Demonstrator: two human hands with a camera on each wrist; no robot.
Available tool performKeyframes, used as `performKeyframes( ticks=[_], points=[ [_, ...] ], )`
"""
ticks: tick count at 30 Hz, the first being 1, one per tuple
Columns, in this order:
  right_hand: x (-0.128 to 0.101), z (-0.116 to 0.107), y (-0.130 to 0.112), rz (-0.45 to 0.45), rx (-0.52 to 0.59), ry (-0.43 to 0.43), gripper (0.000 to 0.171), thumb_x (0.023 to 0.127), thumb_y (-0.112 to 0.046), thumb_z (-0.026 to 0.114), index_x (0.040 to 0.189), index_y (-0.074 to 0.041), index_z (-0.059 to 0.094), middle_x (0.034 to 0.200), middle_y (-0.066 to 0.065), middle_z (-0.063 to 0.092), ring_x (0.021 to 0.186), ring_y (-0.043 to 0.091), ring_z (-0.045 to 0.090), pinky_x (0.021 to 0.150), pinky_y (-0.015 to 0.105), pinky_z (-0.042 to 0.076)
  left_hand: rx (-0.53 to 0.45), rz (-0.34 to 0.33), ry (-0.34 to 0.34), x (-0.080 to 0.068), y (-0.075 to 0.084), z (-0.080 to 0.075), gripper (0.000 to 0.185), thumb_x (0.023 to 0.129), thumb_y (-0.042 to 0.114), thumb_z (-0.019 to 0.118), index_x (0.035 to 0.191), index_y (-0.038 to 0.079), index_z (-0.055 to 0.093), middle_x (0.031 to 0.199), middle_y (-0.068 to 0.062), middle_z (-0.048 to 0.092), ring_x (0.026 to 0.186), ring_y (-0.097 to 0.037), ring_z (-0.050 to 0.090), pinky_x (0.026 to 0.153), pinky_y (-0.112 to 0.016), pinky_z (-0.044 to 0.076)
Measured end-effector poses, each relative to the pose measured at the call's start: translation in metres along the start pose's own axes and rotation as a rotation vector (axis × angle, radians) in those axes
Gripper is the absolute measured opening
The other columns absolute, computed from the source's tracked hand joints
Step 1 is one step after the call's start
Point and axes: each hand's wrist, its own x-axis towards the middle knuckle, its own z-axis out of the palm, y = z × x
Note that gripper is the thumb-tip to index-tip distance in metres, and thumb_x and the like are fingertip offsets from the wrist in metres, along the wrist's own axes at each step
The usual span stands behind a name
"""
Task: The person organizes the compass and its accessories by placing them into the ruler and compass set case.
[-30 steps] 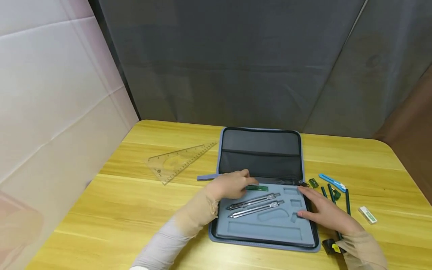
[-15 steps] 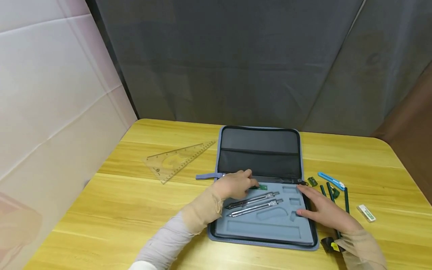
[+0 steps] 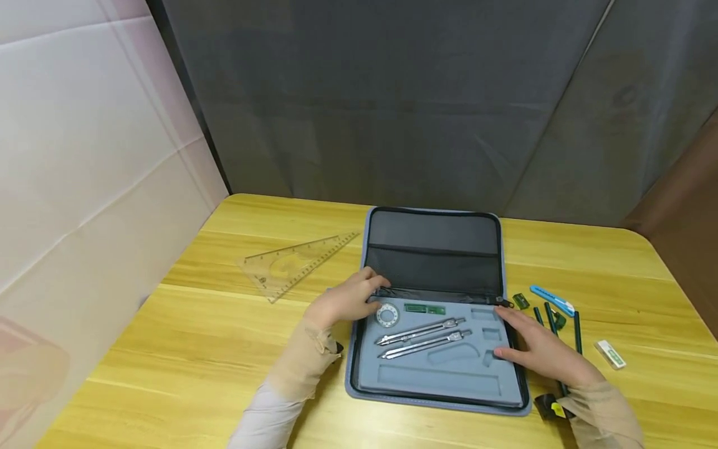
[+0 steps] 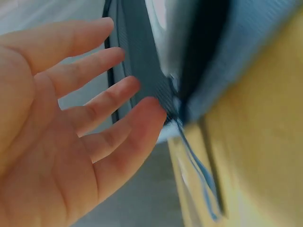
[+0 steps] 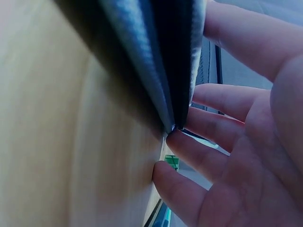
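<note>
Flanking unlabelled case (image 3: 437, 380), both hands (image 3: 344, 302)

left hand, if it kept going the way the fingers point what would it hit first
The left hand points toward the far right, at the case's left edge by the hinge. It would probably meet the dark mesh lid of the open case first, though depth is unclear.

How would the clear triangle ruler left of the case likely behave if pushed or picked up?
The clear triangle ruler looks thin and lies flat on the wooden table, so it would probably slide rather than roll or tip. Lying flush, its edge may be awkward to lift. It seems light and fairly stiff.
</note>
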Motion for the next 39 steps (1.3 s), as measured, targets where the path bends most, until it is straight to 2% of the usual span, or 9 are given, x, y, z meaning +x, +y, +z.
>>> performKeyframes(
  ticks=[5,10,13,19,24,33,39],
  points=[
    [-0.005,0.000,-0.001,0.011,-0.007,0.001,0.077,0.081,-0.046,0.062,0.135,0.003,0.036,0.136,0.028,0.035,0.121,0.049,0.032,0.090,0.061,0.033,-0.066,0.008,0.041,-0.012,-0.018,0.004,0.041,0.085,0.015,0.063,0.123,0.003,0.052,0.117,-0.013,0.045,0.107,-0.027,0.043,0.092,-0.040,0.038],
    [-0.008,-0.004,-0.003,0.018,-0.026,0.018,0.077,0.081,-0.046,0.062,0.135,0.004,0.037,0.135,0.028,0.036,0.121,0.049,0.033,0.090,0.060,0.033,-0.169,0.001,0.050,-0.018,-0.035,0.007,0.058,0.084,0.027,0.065,0.134,0.008,0.041,0.140,-0.016,0.027,0.126,-0.033,0.027,0.099,-0.047,0.032],
    [-0.012,-0.004,-0.007,0.022,-0.036,0.025,0.077,0.081,-0.046,0.062,0.134,0.005,0.038,0.135,0.028,0.037,0.120,0.048,0.034,0.090,0.060,0.033,-0.204,-0.006,0.038,-0.021,-0.040,0.007,0.068,0.082,0.032,0.066,0.139,0.009,0.036,0.145,-0.017,0.022,0.131,-0.034,0.022,0.102,-0.048,0.029],
    [-0.020,-0.004,-0.020,0.044,-0.059,0.025,0.078,0.080,-0.047,0.062,0.133,0.005,0.039,0.132,0.029,0.040,0.119,0.048,0.037,0.090,0.059,0.035,-0.156,-0.024,-0.022,-0.030,-0.032,0.007,0.079,0.078,0.036,0.070,0.140,0.006,0.032,0.146,-0.019,0.022,0.132,-0.037,0.022,0.104,-0.048,0.026],
    [-0.016,-0.011,-0.028,0.055,-0.060,0.021,0.077,0.081,-0.047,0.063,0.134,0.003,0.038,0.134,0.028,0.038,0.121,0.047,0.034,0.092,0.059,0.033,-0.113,-0.042,-0.025,-0.037,-0.027,-0.001,0.076,0.079,0.033,0.070,0.140,0.007,0.033,0.147,-0.020,0.018,0.130,-0.039,0.021,0.102,-0.050,0.026],
    [-0.019,-0.006,-0.028,0.016,-0.012,0.009,0.071,0.084,-0.042,0.061,0.135,0.000,0.038,0.137,0.027,0.035,0.124,0.046,0.032,0.093,0.058,0.032,-0.152,-0.089,-0.041,-0.047,-0.026,0.004,0.072,0.078,0.032,0.070,0.138,0.009,0.038,0.146,-0.020,0.018,0.129,-0.038,0.022,0.101,-0.051,0.026],
    [-0.026,-0.013,-0.026,0.033,-0.001,0.047,0.065,0.086,-0.040,0.059,0.136,-0.002,0.039,0.138,0.023,0.033,0.124,0.044,0.032,0.092,0.057,0.034,-0.149,-0.098,-0.044,-0.050,-0.028,0.008,0.069,0.078,0.032,0.070,0.138,0.014,0.039,0.146,-0.019,0.017,0.128,-0.039,0.021,0.100,-0.054,0.026]
  ],
)
